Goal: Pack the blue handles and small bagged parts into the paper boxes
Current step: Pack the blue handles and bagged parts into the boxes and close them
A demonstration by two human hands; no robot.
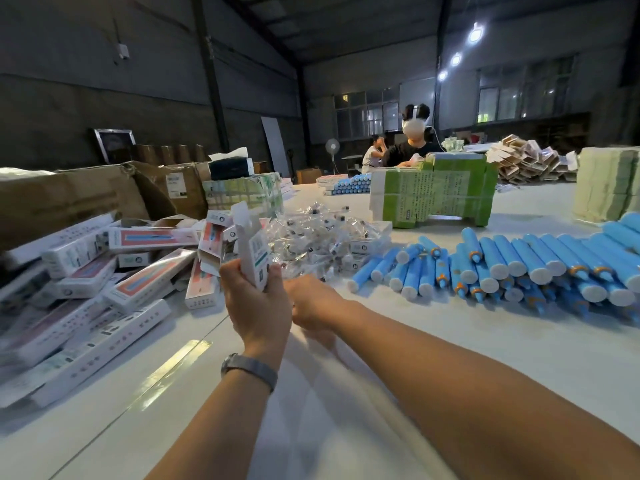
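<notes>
While a box (252, 247) was gripped upright in the left hand (258, 306), flap open at the top as if for filling, the right hand (313, 303) lay just right of it, its fingers hidden and its state not tellable. Bagged parts (322, 233) were heaped behind the box, handles (502, 268) stacked to its right, more boxes (104, 271) piled left.

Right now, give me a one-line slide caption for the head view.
Left hand grips an open paper box upright; right hand beside it, between packed boxes and blue handles.
</notes>
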